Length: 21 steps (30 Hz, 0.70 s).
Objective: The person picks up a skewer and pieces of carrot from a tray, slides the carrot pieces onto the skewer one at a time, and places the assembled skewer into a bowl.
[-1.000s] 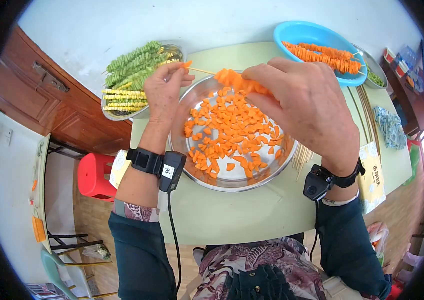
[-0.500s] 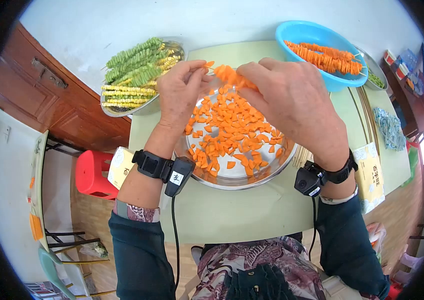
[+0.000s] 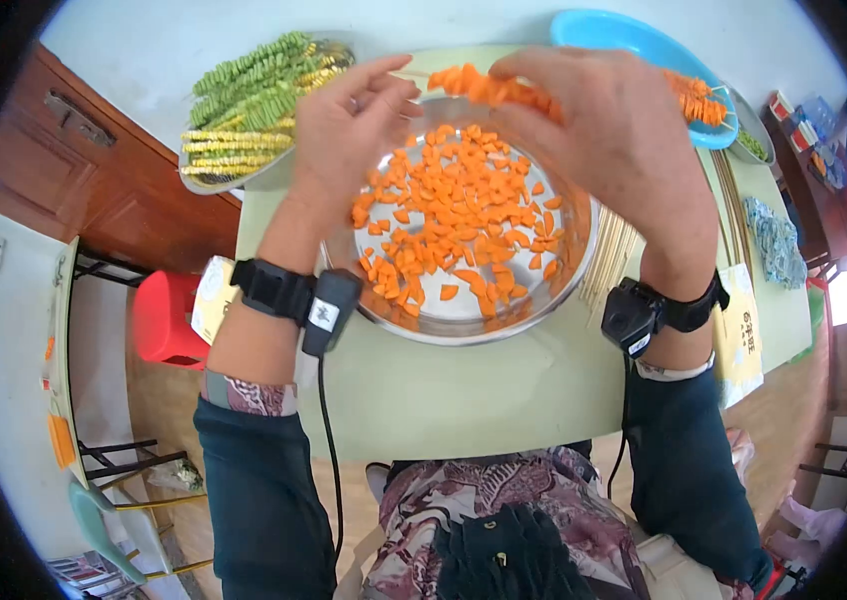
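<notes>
My right hand is closed round a skewer threaded with orange carrot pieces, held over the back rim of a round metal bowl. The skewer's bare tip points left toward my left hand, whose fingers are curled and apart, with nothing visible between them. Many small cut carrot pieces lie spread over the bowl's bottom.
Green and yellow filled skewers lie in a metal dish at the back left. A blue basin with carrot skewers stands back right. Bare sticks lie right of the bowl, a crumpled blue cloth farther right. A red stool stands left.
The view has shifted, so the bowl and table sit higher and slightly left. My left hand has opened; the carrot piece at its fingertips no longer shows there. The skewer now lies more level.
</notes>
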Tool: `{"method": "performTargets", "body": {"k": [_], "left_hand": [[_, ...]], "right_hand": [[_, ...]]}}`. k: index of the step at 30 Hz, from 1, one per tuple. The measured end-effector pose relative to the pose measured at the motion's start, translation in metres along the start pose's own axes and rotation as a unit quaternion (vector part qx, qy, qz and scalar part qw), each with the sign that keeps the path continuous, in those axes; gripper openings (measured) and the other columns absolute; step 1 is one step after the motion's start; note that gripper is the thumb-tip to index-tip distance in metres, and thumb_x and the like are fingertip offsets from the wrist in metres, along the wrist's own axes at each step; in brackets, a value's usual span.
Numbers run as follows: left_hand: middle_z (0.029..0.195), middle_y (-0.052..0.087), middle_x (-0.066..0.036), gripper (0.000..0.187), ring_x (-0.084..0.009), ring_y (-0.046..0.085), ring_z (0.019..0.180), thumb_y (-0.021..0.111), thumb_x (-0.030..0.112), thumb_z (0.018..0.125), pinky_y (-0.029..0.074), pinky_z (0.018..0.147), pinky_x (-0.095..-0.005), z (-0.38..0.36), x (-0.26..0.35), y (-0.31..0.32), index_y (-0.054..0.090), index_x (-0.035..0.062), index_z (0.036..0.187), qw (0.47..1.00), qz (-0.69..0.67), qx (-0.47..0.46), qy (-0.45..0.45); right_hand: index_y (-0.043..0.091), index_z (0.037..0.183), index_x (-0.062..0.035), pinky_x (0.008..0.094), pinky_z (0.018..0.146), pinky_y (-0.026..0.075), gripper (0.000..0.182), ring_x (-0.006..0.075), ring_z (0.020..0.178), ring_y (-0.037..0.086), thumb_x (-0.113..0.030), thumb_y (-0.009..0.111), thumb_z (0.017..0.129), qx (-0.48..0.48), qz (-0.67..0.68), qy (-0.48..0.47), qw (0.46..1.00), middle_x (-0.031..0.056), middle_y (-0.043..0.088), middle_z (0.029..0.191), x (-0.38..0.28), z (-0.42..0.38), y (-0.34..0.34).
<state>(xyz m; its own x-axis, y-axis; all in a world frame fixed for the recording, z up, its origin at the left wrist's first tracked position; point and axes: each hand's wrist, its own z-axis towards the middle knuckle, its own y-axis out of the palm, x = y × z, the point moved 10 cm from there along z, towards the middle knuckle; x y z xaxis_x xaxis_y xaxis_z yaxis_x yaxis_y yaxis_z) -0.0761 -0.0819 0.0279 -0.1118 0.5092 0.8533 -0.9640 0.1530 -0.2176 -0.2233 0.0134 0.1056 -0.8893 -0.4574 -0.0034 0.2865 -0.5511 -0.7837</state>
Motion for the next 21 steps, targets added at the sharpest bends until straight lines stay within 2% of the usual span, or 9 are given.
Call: {"method": "performTargets", "body": {"k": [2,4,5,6,8,11,14,18,21], "left_hand": [[0.084,0.068,-0.009,0.021,-0.0125,0.066,0.073,0.061,0.006,0.088,0.054,0.065,-0.0235,0.005,-0.015,-0.016,0.064,-0.0025,0.106,1.000,0.005,0.001,-0.024],[0.079,0.068,-0.005,0.016,-0.0102,0.063,0.066,0.063,0.007,0.085,0.050,0.060,-0.0216,0.008,-0.029,-0.008,0.067,-0.0014,0.098,0.974,0.180,-0.129,-0.045],[0.074,0.066,-0.003,0.013,-0.0076,0.059,0.061,0.066,0.006,0.079,0.047,0.057,-0.0210,0.003,-0.038,-0.010,0.069,-0.0021,0.090,0.963,0.210,-0.134,-0.104],[0.074,0.066,-0.003,0.013,-0.0076,0.059,0.061,0.066,0.006,0.079,0.047,0.057,-0.0210,0.001,-0.040,-0.010,0.069,-0.0021,0.090,0.963,0.210,-0.135,-0.106],[0.072,0.066,-0.008,0.018,-0.0127,0.061,0.062,0.068,0.002,0.071,0.048,0.057,-0.0247,-0.010,-0.057,0.002,0.068,-0.0028,0.088,0.888,0.370,-0.250,-0.112],[0.072,0.065,-0.013,0.023,-0.0228,0.063,0.064,0.070,0.001,0.063,0.049,0.058,-0.0309,-0.018,-0.055,0.009,0.067,-0.0016,0.086,0.824,0.487,-0.286,-0.047],[0.071,0.064,-0.015,0.023,-0.0309,0.062,0.067,0.071,0.002,0.060,0.050,0.061,-0.0362,-0.029,-0.068,0.008,0.066,-0.0002,0.082,0.768,0.541,-0.335,-0.071],[0.072,0.063,-0.015,0.021,-0.0329,0.062,0.068,0.071,0.003,0.059,0.050,0.062,-0.0377,-0.038,-0.087,0.021,0.065,0.0006,0.079,0.741,0.548,-0.387,-0.032],[0.070,0.061,-0.012,0.014,-0.0253,0.062,0.066,0.069,0.001,0.063,0.050,0.059,-0.0325,-0.040,-0.095,0.032,0.062,-0.0003,0.075,0.760,0.495,-0.409,-0.102]], "right_hand": [[0.068,0.092,-0.0051,0.0349,0.059,0.048,0.024,0.0316,0.065,0.062,-0.022,0.071,0.076,0.017,0.022,-0.009,1.000,0.0145,0.065,0.075,0.002,-0.002,-0.009],[0.068,0.092,-0.0049,0.0342,0.059,0.048,0.024,0.0311,0.064,0.062,-0.021,0.072,0.075,0.037,0.064,-0.024,0.997,0.0146,0.064,0.074,-0.008,0.005,-0.027],[0.068,0.086,0.0003,0.0295,0.050,0.045,0.024,0.0231,0.047,0.056,-0.022,0.071,0.078,-0.018,0.034,0.025,0.999,0.0103,0.062,0.059,-0.013,0.004,-0.037],[0.068,0.086,0.0003,0.0295,0.050,0.045,0.024,0.0231,0.047,0.056,-0.022,0.071,0.078,-0.019,0.035,0.026,0.999,0.0103,0.062,0.059,-0.014,0.003,-0.043],[0.069,0.086,0.0001,0.0293,0.049,0.044,0.022,0.0224,0.047,0.058,-0.021,0.070,0.079,0.015,0.077,0.044,0.996,0.0117,0.063,0.060,-0.009,0.000,-0.055],[0.069,0.086,0.0001,0.0299,0.048,0.044,0.021,0.0216,0.048,0.059,-0.020,0.070,0.079,-0.008,0.097,0.038,0.995,0.0122,0.063,0.061,0.009,0.001,-0.043],[0.069,0.086,-0.0002,0.0304,0.048,0.045,0.021,0.0208,0.048,0.059,-0.020,0.071,0.078,0.029,-0.008,0.016,0.999,0.0119,0.064,0.061,-0.013,-0.001,-0.052],[0.069,0.086,0.0009,0.0300,0.047,0.045,0.020,0.0202,0.048,0.059,-0.017,0.070,0.079,0.050,0.009,0.005,0.999,0.0126,0.065,0.062,-0.014,-0.001,-0.056],[0.068,0.085,0.0019,0.0280,0.046,0.043,0.017,0.0192,0.046,0.057,-0.015,0.069,0.081,-0.027,0.179,0.032,0.983,0.0126,0.064,0.061,0.003,0.003,-0.038]]}}
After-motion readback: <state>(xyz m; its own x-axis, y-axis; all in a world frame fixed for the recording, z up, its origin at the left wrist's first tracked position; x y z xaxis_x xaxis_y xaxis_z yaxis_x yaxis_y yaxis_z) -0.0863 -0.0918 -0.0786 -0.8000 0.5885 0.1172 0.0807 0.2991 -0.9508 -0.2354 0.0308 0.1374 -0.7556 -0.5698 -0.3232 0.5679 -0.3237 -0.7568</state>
